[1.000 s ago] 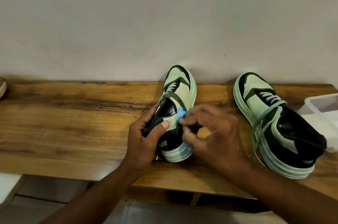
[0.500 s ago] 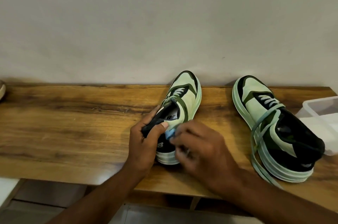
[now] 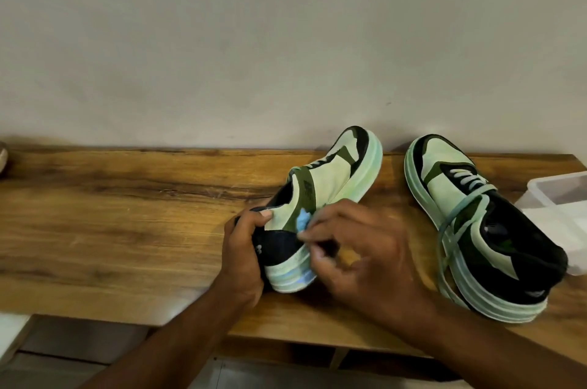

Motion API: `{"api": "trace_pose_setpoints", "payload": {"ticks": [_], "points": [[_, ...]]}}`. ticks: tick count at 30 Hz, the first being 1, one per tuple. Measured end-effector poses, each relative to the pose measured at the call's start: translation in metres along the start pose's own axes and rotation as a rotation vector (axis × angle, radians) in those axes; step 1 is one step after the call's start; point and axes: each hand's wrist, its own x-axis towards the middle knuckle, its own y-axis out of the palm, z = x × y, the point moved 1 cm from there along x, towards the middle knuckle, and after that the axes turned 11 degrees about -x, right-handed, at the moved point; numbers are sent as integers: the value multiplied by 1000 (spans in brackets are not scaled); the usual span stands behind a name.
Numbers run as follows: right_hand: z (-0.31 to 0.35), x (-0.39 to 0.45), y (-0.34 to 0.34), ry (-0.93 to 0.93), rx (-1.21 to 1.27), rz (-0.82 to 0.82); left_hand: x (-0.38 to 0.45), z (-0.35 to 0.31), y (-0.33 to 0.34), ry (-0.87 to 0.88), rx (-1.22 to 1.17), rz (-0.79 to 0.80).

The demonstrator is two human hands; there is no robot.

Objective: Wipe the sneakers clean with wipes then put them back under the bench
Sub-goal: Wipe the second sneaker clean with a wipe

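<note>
Both forearms came in from the bottom edge, bare, angled up toward centre. Left hand (image 3: 243,257) was curled around the heel end of the held sneaker (image 3: 320,198), thumb (image 3: 265,214) laid over the collar rim, fingers hidden behind the heel. Right hand (image 3: 359,257) hung just right of the same heel, back of hand facing the camera, fingers bent inward, fingertips pinching a small blue wipe (image 3: 303,219) against the shoe's side. Hands close together, not touching.
</note>
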Motion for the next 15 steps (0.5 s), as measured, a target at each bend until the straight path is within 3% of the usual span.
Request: {"api": "trace_pose_setpoints", "payload": {"ticks": [4,9,15], "points": [[-3,0,1,-179,-24,126,2,-3,-2,-35,-32,64],[-46,12,-7,139,-39,-27,2,-4,0,-15,-7,-10],[-42,8,1,156,-32,35,8,-19,3,35,53,-132]]}}
